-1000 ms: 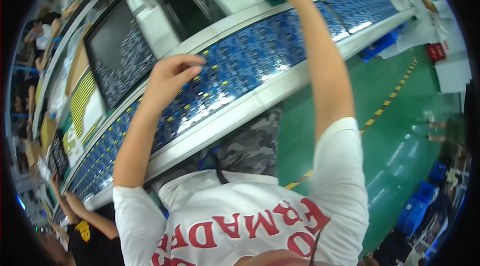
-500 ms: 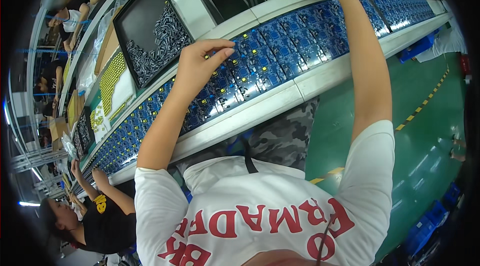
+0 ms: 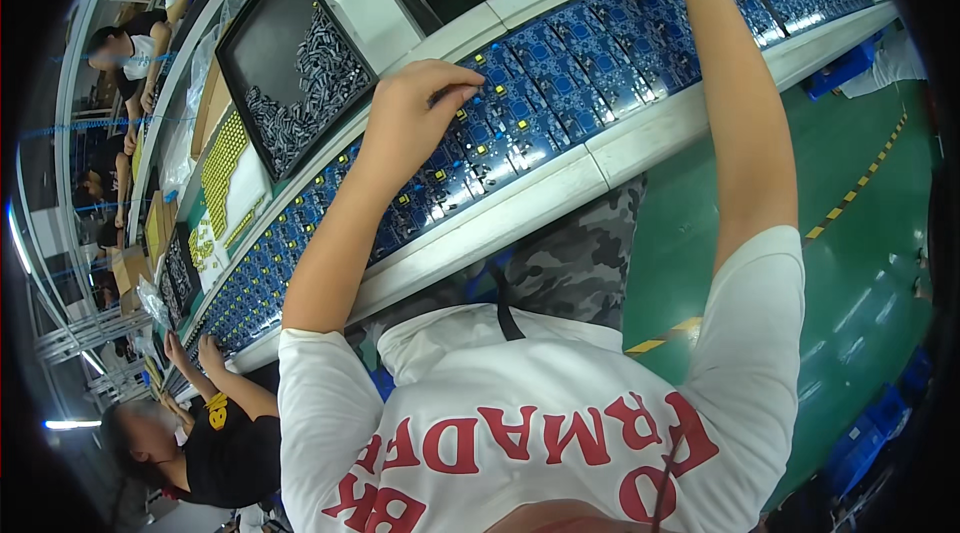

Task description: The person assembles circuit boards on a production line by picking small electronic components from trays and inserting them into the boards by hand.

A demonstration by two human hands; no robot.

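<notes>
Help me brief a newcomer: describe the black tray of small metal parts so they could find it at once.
Start from the long line of blue circuit boards crossing the picture. Just beyond it, up and left of the left hand, sits a black tray, tilted. Unlike the yellow-dotted sheet beside it, it holds a loose grey heap of small parts.
</notes>
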